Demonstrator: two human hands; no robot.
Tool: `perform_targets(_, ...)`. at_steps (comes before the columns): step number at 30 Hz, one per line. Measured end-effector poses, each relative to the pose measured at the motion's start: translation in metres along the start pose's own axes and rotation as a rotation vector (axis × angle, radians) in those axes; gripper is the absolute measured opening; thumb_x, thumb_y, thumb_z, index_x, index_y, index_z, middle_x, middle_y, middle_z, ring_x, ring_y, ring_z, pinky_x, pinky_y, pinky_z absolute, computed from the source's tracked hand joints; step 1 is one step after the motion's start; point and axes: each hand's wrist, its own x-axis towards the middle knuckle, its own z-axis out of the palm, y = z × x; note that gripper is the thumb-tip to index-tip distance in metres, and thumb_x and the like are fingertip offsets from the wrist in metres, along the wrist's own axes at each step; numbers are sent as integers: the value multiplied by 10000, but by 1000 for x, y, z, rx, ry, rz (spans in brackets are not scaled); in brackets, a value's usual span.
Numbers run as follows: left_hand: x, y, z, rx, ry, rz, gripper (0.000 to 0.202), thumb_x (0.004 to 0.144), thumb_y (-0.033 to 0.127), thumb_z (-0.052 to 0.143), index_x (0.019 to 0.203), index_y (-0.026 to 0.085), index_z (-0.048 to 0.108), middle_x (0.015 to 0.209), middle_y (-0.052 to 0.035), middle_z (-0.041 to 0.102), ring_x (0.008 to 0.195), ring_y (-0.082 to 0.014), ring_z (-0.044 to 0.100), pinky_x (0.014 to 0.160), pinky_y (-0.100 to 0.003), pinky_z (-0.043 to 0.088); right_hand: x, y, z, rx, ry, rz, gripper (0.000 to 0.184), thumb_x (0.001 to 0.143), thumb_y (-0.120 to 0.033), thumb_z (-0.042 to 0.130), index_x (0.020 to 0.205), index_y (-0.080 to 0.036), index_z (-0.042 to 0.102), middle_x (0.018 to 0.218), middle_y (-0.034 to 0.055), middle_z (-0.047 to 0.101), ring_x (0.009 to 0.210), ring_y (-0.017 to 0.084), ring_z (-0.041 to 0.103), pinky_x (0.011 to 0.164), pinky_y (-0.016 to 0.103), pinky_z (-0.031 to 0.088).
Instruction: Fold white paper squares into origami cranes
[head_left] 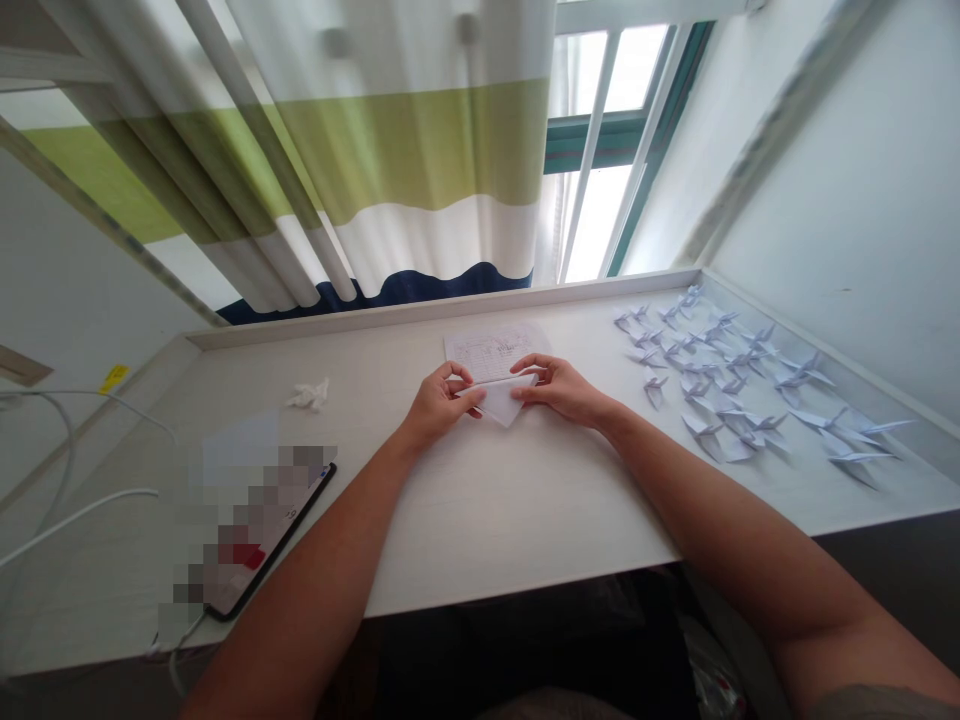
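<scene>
Between my two hands is a small piece of folded white paper (508, 401), its lower point aimed toward me. My left hand (442, 405) pinches the left corner between thumb and fingers. On the opposite corner, my right hand (559, 388) grips in the same way, thumb on the near face. Just behind the folded paper lies a printed sheet (487, 350) with lines and drawings, partly covered by my fingers. Many folded white paper cranes (697, 385) stand grouped on the right side of the table.
The white table (480, 530) has a raised back edge. On the left lie a crumpled white tissue (308, 395), a tablet or phone (277, 540) partly blurred out, and white cables (82, 525). A striped curtain (420, 150) and a barred window (607, 150) are behind.
</scene>
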Motion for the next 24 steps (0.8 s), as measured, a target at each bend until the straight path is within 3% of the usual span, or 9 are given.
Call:
perform_targets(4, 1, 1, -7, 0, -93, -64, 521, 716, 480, 950, 952, 174, 600, 766, -71, 804, 664, -201, 775, 680, -298, 610, 2, 1, -1, 7, -1, 1, 374, 715, -487, 930, 862, -172, 791, 840, 48, 778, 792, 180, 725, 753, 307, 610)
perform_targets(10, 0, -2, -7, -9, -163, -108, 501, 722, 483, 951, 1003, 151, 702, 769, -101, 809, 682, -215, 772, 689, -324, 617, 4, 4, -3, -54, 39, -9, 343, 661, -403, 959, 883, -179, 822, 745, 24, 768, 747, 176, 714, 758, 319, 598)
perform_targets(14, -1, -1, -3, 29, -119, -89, 482, 747, 470, 930, 1056, 137, 770, 724, -82, 789, 584, -179, 707, 613, -300, 572, 3, 3, -2, -48, 36, 5, 317, 665, -393, 946, 858, -177, 816, 774, 28, 777, 759, 176, 715, 765, 317, 584)
perform_targets(19, -2, -1, 1, 54, -54, -51, 333, 737, 405, 920, 921, 146, 817, 708, -60, 764, 579, -162, 682, 604, -292, 548, 1, -1, -2, -82, 5, 6, 252, 714, -381, 906, 815, -178, 795, 785, 24, 764, 743, 162, 687, 729, 295, 546)
perform_targets(24, -3, -1, 2, 79, -87, -64, 296, 749, 380, 900, 919, 149, 827, 694, -48, 756, 579, -149, 671, 609, -280, 541, -1, -3, -2, -153, -42, 18, 207, 757, -350, 864, 846, -175, 797, 783, 16, 760, 698, 135, 650, 673, 264, 488)
